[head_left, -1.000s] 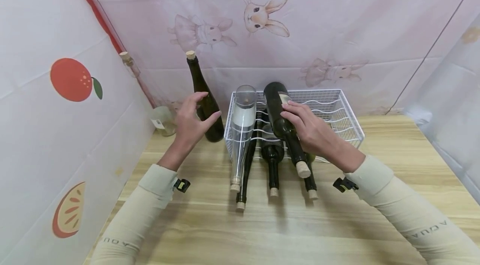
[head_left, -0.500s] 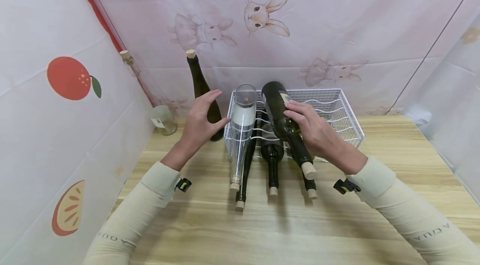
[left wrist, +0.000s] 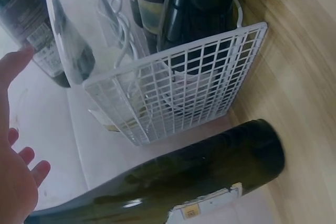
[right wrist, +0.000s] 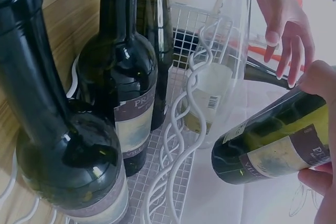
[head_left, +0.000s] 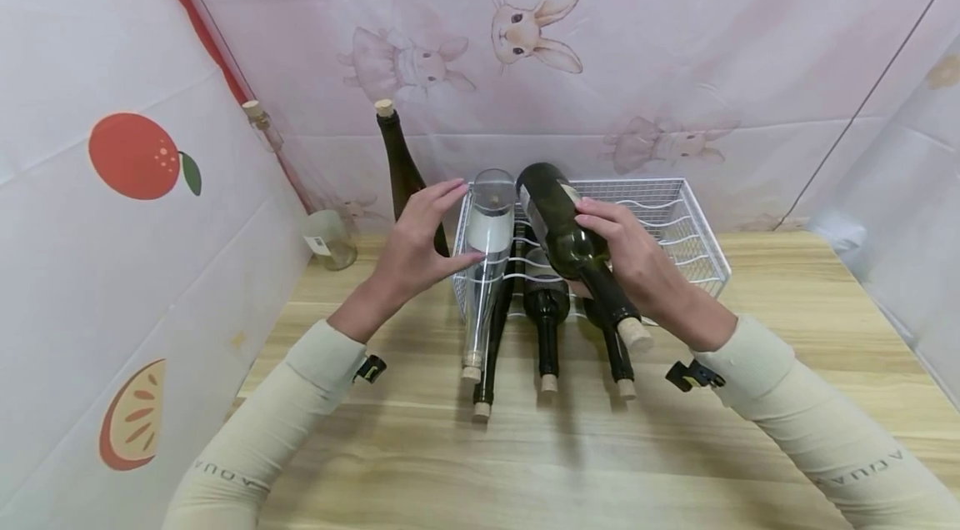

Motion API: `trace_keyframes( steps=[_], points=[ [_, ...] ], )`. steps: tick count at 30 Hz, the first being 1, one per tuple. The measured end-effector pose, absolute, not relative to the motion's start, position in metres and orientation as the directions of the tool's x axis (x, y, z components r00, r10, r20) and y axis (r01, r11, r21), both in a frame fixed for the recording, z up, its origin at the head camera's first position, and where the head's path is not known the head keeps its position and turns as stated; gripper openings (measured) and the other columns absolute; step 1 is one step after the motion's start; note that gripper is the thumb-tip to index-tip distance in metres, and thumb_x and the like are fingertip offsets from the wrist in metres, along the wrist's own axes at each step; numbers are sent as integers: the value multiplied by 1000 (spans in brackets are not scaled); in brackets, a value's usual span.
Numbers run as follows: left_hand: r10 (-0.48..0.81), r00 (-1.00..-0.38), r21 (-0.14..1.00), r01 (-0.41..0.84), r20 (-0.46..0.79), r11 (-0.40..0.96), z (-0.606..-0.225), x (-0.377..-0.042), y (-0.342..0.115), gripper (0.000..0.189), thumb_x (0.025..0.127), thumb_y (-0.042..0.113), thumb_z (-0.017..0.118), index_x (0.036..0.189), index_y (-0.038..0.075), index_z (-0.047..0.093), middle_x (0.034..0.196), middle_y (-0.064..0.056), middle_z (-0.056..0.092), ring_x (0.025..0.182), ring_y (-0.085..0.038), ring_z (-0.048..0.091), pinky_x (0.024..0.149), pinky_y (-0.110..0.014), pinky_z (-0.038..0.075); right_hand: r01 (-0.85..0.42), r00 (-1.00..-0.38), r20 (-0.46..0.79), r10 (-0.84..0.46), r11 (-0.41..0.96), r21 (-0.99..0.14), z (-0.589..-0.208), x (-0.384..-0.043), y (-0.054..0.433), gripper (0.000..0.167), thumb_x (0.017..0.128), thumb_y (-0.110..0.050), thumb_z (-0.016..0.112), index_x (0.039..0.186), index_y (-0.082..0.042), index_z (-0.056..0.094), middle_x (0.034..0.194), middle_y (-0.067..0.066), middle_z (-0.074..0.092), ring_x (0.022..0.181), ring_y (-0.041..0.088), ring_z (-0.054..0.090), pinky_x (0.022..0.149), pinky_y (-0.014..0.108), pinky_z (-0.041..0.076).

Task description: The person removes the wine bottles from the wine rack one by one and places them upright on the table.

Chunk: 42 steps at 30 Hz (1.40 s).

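My right hand (head_left: 637, 267) grips a dark green, corked wine bottle (head_left: 551, 217) above the rack, its neck tilted down toward the front right. Printed label (right wrist: 283, 156) shows on its side in the right wrist view. My left hand (head_left: 416, 251) is spread, thumb apart from the fingers, beside a clear glass bottle (head_left: 487, 280) lying on the upper tier of the white wire rack (head_left: 708, 251); the thumb overlaps that bottle in the head view. Below, a slim dark bottle (head_left: 487, 384) and two dark wine bottles, one in the middle (head_left: 547, 309) and one rightward (head_left: 619, 359), lie with corks forward.
A tall green bottle (head_left: 397, 151) stands left of the rack, partly behind my left hand. A clear, corked glass bottle (head_left: 330, 240) stands in the back left corner. Printed curtains rise behind and left of the wooden table (head_left: 525, 472).
My left hand has moved right, from in front of the standing green bottle to the clear bottle. The held bottle's neck has swung slightly right, its base slightly left.
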<state>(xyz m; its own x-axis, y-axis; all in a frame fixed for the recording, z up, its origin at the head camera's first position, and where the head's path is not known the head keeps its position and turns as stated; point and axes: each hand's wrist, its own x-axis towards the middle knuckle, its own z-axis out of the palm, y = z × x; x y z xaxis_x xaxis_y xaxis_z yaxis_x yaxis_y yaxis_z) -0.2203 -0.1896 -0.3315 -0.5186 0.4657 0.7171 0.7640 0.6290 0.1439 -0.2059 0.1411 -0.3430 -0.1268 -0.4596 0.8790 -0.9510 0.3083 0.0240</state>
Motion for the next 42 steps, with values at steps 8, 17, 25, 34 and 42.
trace_keyframes(
  steps=[8, 17, 25, 34, 42],
  points=[
    [515, -465, 94, 801, 720, 591, -326, -217, -181, 100, 69, 34, 97, 152, 5, 47, 153, -18, 53, 143, -33, 49, 124, -41, 39, -955, -193, 896, -401, 285, -78, -342, -205, 137, 63, 94, -38, 72, 124, 15, 57, 129, 33, 60, 120, 45, 60, 122, 27, 40],
    [547, -427, 45, 816, 720, 577, -321, -214, -173, 104, 67, 37, 98, 152, 5, 46, 154, -17, 51, 143, -34, 48, 124, -40, 39, -958, -285, 908, -306, 129, -257, -335, -211, 133, 59, 67, 14, 73, 124, 6, 65, 146, -16, 58, 134, -2, 50, 117, 13, 35],
    [579, -414, 20, 825, 703, 565, -317, -207, -164, 101, 71, 39, 96, 152, 6, 45, 154, -16, 51, 146, -33, 45, 126, -41, 37, -946, -317, 908, -275, 157, -283, -334, -206, 132, 57, 71, 8, 78, 127, 4, 64, 147, -20, 57, 134, -5, 49, 116, 11, 36],
    [617, -401, -42, 816, 677, 576, -315, -205, -156, 108, 68, 46, 97, 154, 9, 42, 156, -18, 46, 149, -35, 41, 127, -44, 36, -949, -246, 937, -246, 256, -182, -336, -194, 124, 71, 84, -42, 81, 121, 13, 57, 127, 29, 67, 127, 25, 63, 116, 26, 47],
    [631, -414, -37, 817, 656, 575, -309, -202, -151, 108, 70, 43, 96, 157, 13, 39, 158, -18, 43, 150, -35, 39, 124, -47, 39, -943, -298, 926, -234, 225, -246, -332, -187, 118, 71, 79, -34, 87, 124, 11, 56, 132, 25, 66, 129, 18, 61, 112, 24, 49]
  ],
)
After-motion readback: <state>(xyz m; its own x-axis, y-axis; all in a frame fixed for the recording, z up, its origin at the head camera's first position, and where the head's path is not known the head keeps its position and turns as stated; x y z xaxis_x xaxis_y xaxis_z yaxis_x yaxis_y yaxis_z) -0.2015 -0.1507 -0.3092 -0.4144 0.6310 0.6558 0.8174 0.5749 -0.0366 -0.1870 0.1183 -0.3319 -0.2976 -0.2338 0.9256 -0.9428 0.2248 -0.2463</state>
